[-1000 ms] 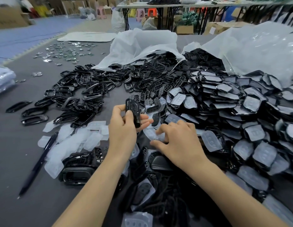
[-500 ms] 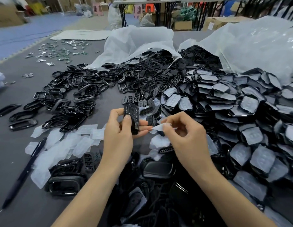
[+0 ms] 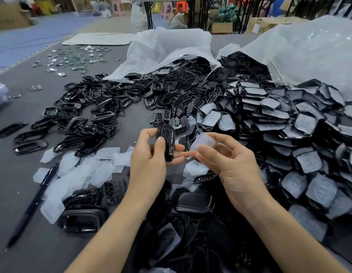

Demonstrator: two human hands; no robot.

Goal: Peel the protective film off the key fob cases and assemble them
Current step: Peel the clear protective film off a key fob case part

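Observation:
My left hand (image 3: 151, 160) grips a black key fob case (image 3: 165, 140) upright, thumb on its front, over the middle of the table. Just right of it, my right hand (image 3: 226, 162) pinches a translucent white piece of protective film (image 3: 203, 141) between thumb and fingertips, palm turned up. The film is free of the case and a small gap separates the two. A big heap of film-covered black case halves (image 3: 289, 134) lies to the right. Black frames (image 3: 82, 119) are scattered to the left.
Peeled films (image 3: 78, 174) litter the grey table on the left beside a black pen (image 3: 31, 205). Finished black parts (image 3: 82, 217) lie near the front edge. Two white plastic bags (image 3: 167, 48) spill parts at the back. Small metal pieces (image 3: 72, 60) lie far left.
My right hand came up from the pile with a piece of film and has turned palm up next to the case. The left hand has stayed in place with the case.

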